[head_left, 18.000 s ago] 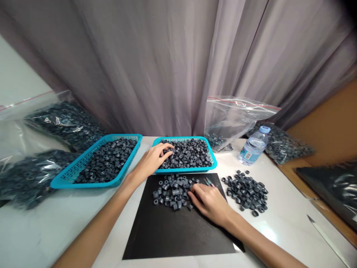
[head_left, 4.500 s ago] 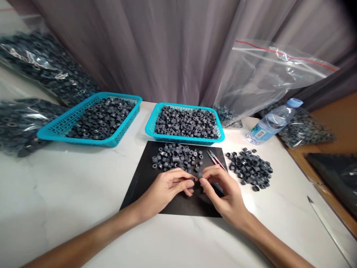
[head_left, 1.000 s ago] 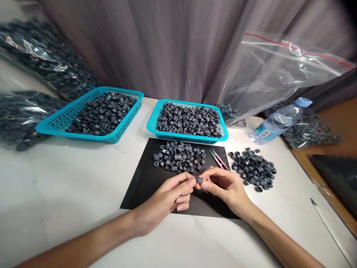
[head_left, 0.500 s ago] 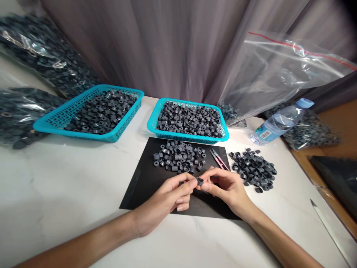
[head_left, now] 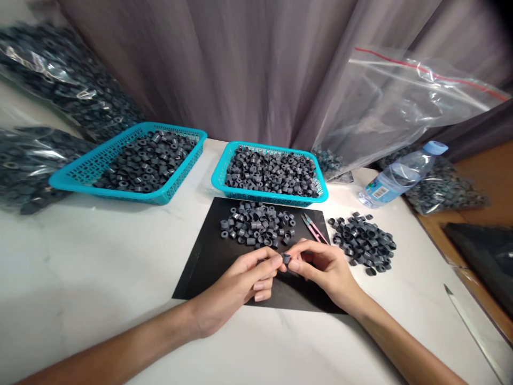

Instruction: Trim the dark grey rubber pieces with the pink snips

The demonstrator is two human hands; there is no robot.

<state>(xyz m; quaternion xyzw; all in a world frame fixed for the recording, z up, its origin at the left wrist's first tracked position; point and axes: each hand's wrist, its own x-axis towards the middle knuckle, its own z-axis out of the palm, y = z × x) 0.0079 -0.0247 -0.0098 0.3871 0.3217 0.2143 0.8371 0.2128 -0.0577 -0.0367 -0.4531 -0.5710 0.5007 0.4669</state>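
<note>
Bright turquoise baskets [head_left: 269,196], a black mat [head_left: 196,267], plain grey-mauve curtain [head_left: 240,64], white tabletop [head_left: 100,256] with faint grey veining.

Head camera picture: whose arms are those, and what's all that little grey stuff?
There's no robot: these are a person's bare hands. The camera sits on their head, looking forward and down.

The left hand and right hand pinch a small dark grey piece above a black mat. On the mat lie a heap of grey pieces and pink-handled snips. On the white table are another heap, a blue basket and a second basket, both holding similar pieces, and a bottle.
</note>
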